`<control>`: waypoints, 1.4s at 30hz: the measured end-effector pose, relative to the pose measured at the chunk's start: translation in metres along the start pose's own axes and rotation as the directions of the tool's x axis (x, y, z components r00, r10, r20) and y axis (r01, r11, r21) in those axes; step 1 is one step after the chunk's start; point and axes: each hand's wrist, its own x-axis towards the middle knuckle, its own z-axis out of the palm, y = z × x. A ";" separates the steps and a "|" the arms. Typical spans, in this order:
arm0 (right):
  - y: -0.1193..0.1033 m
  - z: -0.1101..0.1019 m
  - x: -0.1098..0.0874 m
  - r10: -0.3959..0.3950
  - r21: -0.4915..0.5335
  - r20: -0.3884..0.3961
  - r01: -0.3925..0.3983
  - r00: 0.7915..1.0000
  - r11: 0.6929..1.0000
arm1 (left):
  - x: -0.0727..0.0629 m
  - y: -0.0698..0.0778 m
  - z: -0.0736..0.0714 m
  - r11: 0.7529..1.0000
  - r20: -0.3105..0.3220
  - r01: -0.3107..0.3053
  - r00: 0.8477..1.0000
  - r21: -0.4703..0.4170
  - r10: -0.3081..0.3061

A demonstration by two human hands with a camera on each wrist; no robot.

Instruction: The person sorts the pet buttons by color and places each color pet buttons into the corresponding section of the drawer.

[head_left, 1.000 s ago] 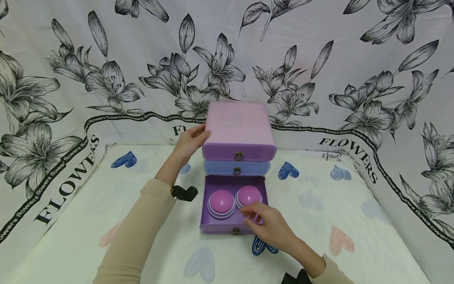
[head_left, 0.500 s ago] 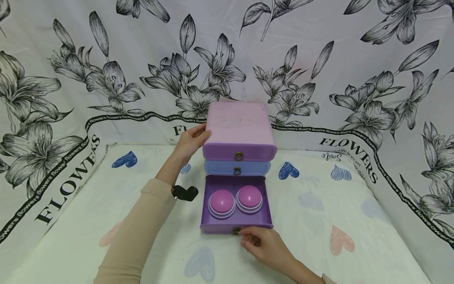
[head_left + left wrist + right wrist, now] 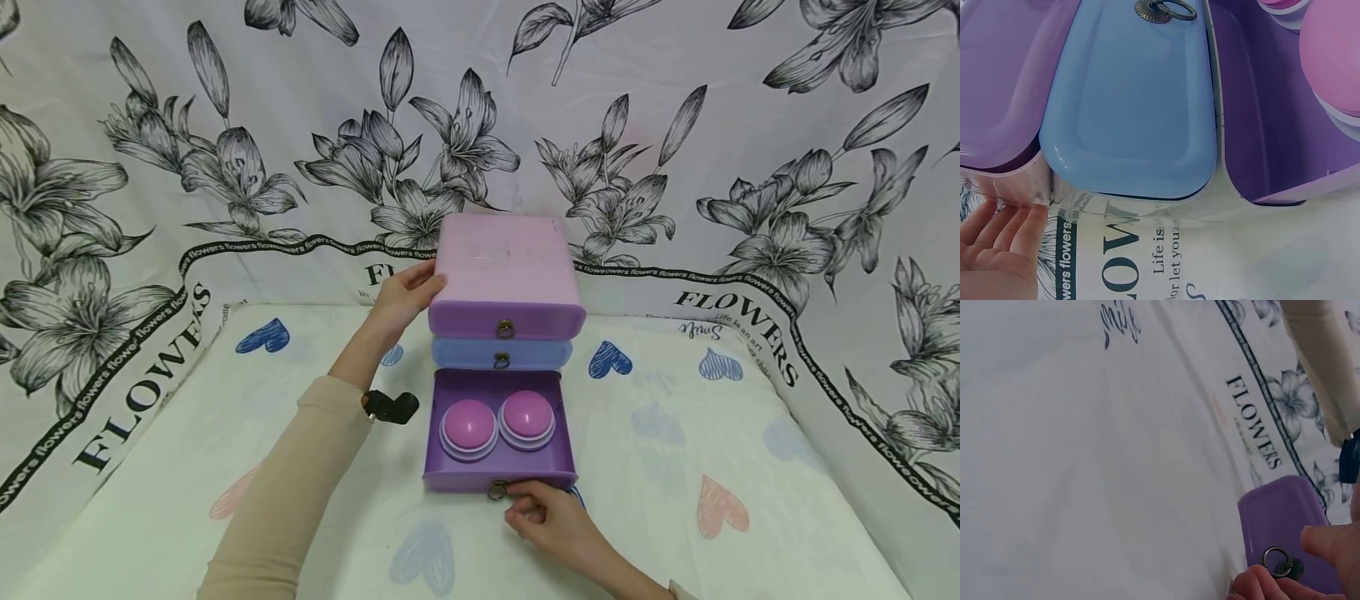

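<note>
A small three-drawer chest [image 3: 506, 258] with a pink top stands at the back. Its purple top drawer [image 3: 465, 321] and blue middle drawer [image 3: 1129, 106] are in; the purple bottom drawer [image 3: 555, 463] is pulled out. Two round items with pink domes and pale rims, the left one [image 3: 470, 425] and the right one [image 3: 527, 414], sit inside it. My left hand [image 3: 405, 302] rests against the chest's upper left side, fingers straight along the wall. At the bottom drawer's front, my right hand [image 3: 551, 517] has its index fingertip beside the metal ring pull [image 3: 1277, 561], thumb apart from the fingers.
The chest stands on a white cloth [image 3: 337, 517] printed with hearts. Behind it hangs a fabric [image 3: 600, 50] with black flower drawings. A black wrist device [image 3: 392, 408] juts from the left sleeve.
My right hand has moved from beside the right pink dome, over the drawer's front wall, to the ring pull. The ring now hangs lower. My left hand has kept its place.
</note>
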 end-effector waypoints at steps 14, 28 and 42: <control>0.000 0.008 0.003 0.290 0.327 0.142 -0.321 0.946 0.889 | 0.000 -0.001 -0.002 1.000 0.015 0.003 1.000 -0.001 -0.003; 0.002 0.020 0.014 0.374 0.434 0.137 -0.395 0.917 0.810 | 0.001 -0.004 -0.002 1.000 -0.002 0.003 1.000 -0.008 -0.003; -0.001 0.013 0.023 0.343 0.404 0.071 -0.342 0.936 0.849 | 0.000 -0.001 0.000 1.000 0.006 -0.002 1.000 -0.008 0.002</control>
